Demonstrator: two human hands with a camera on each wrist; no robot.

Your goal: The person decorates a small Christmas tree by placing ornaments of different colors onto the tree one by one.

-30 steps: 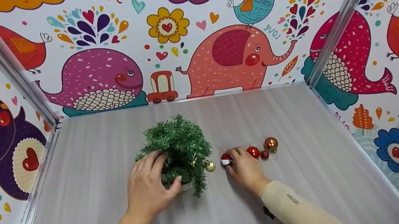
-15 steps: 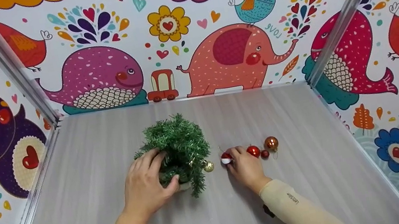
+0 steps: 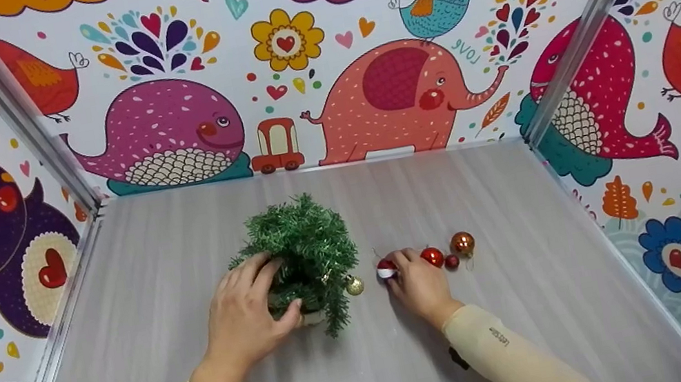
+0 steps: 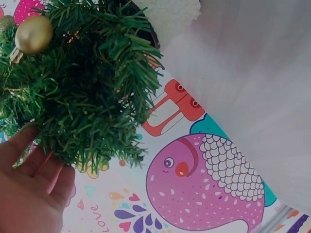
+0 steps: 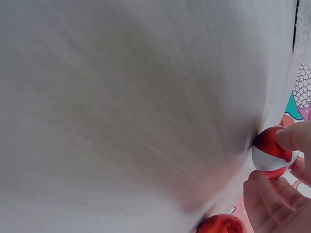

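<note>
A person works two-handed at a gray table, the left hand at a small artificial tree, the right hand on a red-and-white ball just past the foliage at about three o'clock. Doing this step well likely calls for a light fingertip pinch on the ball's glossy shell, since a hard squeeze could make it slip. A straight lift would probably spare the neighbors: a red ball sits close by at three o'clock from the held one and could roll if a knuckle brushes it. Beyond lie a small dark red ball, at four o'clock from the red ball, and a copper ball, between two and three. A steady left hand would also seem wise, as the light branches may shift at a nudge.

The right hand's thumb side presses the ball from above while other fingers curve beneath, a nearly closed pinch; whether the ball touches the table is hard to tell. The left hand, at the tree's eight o'clock, spreads wide, thumb well apart, relaxed fingertips touching greenery without a visible grip. A gold ball shows at the foliage's four o'clock edge.
</note>
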